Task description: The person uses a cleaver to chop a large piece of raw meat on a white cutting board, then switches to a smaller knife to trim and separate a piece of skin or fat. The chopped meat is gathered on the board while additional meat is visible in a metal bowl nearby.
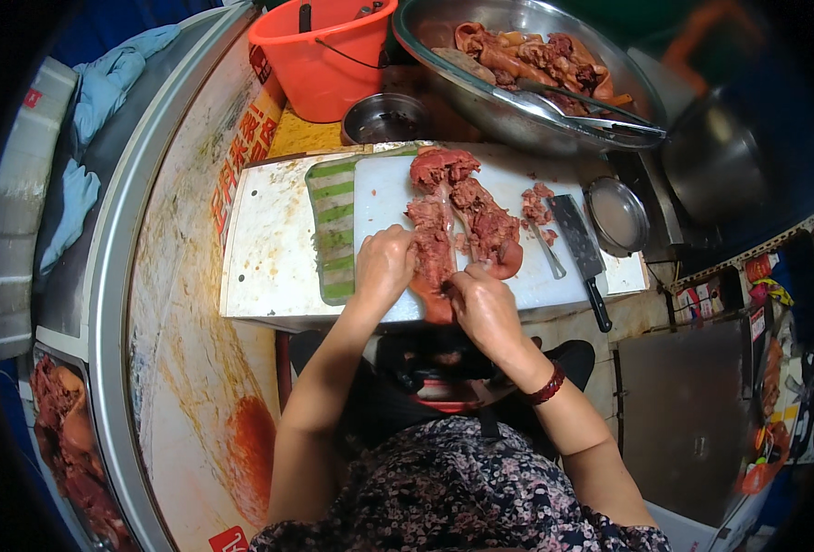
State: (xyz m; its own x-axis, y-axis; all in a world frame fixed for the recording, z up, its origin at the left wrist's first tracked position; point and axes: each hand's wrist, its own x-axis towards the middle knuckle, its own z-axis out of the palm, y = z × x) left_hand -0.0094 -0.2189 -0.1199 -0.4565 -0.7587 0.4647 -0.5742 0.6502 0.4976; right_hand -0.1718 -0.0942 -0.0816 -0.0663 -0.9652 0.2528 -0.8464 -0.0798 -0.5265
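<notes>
On a white cutting board lie two long pieces of reddish-brown meat. My left hand rests against the left edge of the left meat piece; its fingertips are partly hidden. At the lower right edge of that same piece, my right hand has its fingers bent together on the meat. The right meat piece lies just beyond my right hand, with a rounded skin end. Small meat scraps, a slim metal tool and a black-handled cleaver lie at the board's right side.
A large steel basin of meat with tongs stands behind the board. An orange bucket and a small metal bowl are at the back left. A round metal dish sits right of the cleaver. A green-striped cloth lies under the board.
</notes>
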